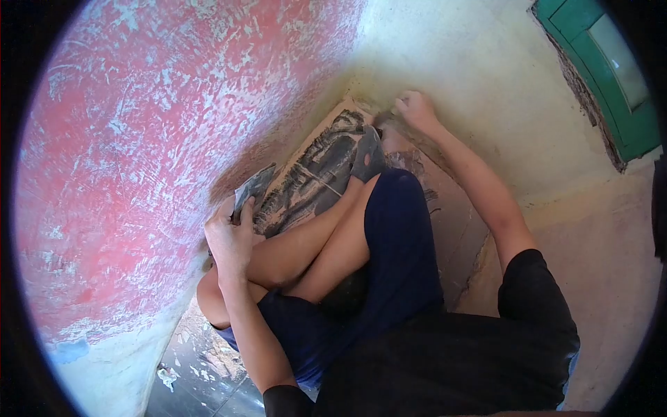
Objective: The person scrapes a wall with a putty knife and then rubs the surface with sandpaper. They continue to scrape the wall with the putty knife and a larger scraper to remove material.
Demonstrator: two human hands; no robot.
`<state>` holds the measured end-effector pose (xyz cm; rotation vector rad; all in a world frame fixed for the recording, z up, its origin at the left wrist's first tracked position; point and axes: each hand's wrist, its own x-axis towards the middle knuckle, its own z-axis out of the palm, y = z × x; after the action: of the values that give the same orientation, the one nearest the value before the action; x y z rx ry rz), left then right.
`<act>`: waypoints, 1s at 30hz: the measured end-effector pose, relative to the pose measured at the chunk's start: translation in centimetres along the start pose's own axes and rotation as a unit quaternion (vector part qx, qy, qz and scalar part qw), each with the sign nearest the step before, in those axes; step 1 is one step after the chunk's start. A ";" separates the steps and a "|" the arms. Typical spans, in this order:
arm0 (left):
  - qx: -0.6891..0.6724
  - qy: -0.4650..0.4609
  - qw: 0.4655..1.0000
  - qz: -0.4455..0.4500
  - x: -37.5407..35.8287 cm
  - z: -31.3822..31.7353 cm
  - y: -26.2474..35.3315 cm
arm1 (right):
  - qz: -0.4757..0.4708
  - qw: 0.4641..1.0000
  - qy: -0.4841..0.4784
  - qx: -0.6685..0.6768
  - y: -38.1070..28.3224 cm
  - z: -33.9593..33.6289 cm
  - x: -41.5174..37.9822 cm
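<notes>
My left hand (233,229) is beside the pink wall at the left, thumb and fingers closed on a folded grey sheet (256,183) that looks like sandpaper. The sheet's free end points up and away, close to the wall's lower edge. My right hand (415,111) is curled against the base of the pale wall, near the corner. Whatever its fingers may hold is hidden or too small to name. My crossed legs (309,254) lie between the two hands, with a dark grey slipper (368,156) on one foot.
The pink wall (139,139) has patchy white scraped paint. A pale wall (451,48) meets it at the corner. Dark smears and dust cover the floor board (313,170). A green frame (590,62) stands upper right; paint flakes (167,377) lie lower left.
</notes>
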<state>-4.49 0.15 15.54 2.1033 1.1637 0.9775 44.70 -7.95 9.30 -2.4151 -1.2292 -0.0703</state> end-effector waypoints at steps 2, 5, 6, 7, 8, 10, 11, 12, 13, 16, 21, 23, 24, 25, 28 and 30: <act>0.023 0.007 0.999 0.023 -0.1 0.5 -1.3 | -0.089 0.993 0.029 0.066 -2.2 0.6 1.1; 0.043 0.018 0.998 0.043 0.0 0.7 -2.1 | -0.111 0.991 -0.030 0.068 -2.4 2.8 3.6; 0.043 0.019 0.998 0.040 0.0 0.7 -2.1 | -0.111 0.991 -0.028 0.066 -2.0 3.1 4.0; 0.042 0.018 0.998 0.040 0.0 0.7 -2.1 | -0.090 0.995 -0.014 0.037 -1.7 3.4 4.3; 0.041 0.006 0.999 0.017 0.0 0.6 -2.2 | -0.069 0.998 -0.001 0.009 -1.8 3.5 4.1; 0.042 -0.008 0.999 -0.006 -0.1 0.3 -2.2 | -0.029 0.999 0.005 -0.037 -1.3 2.7 3.3; 0.038 -0.012 0.999 -0.013 -0.1 0.1 -2.0 | 0.010 0.996 0.012 -0.084 -0.8 2.0 2.8; 0.032 -0.015 0.999 -0.019 -0.1 0.1 -1.8 | 0.011 0.996 0.011 -0.085 0.1 1.7 2.4; 0.030 -0.015 0.999 -0.020 -0.1 0.0 -1.6 | 0.000 0.997 -0.007 -0.082 1.0 1.1 2.0; 0.012 -0.017 0.999 -0.032 -0.1 0.1 -1.4 | -0.011 0.998 -0.036 -0.052 1.9 -1.4 0.8; 0.020 0.000 0.999 0.029 -0.2 0.1 -1.1 | 0.053 0.995 -0.034 0.078 1.4 -3.7 -0.6; 0.016 0.002 1.000 0.023 -0.2 0.2 -1.6 | 0.023 0.994 0.085 0.058 1.7 -2.5 -1.0; 0.011 0.003 1.000 0.019 -0.3 0.3 -1.9 | 0.022 0.994 0.084 0.062 1.6 -2.2 -1.2; 0.015 0.003 1.000 0.019 -0.4 0.3 -2.1 | 0.038 0.993 0.104 0.043 1.6 -2.0 -1.9; 0.043 -0.010 0.999 0.011 -0.3 0.4 -2.1 | 0.077 0.987 0.139 0.036 1.6 -1.1 -2.9; 0.044 0.000 0.999 0.028 -0.3 0.8 -2.3 | 0.102 0.982 0.152 0.047 3.2 0.8 -3.4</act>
<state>-5.09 0.91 13.24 2.2168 1.1727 0.9665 45.06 -11.89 6.64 -2.3270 -0.8283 -0.3014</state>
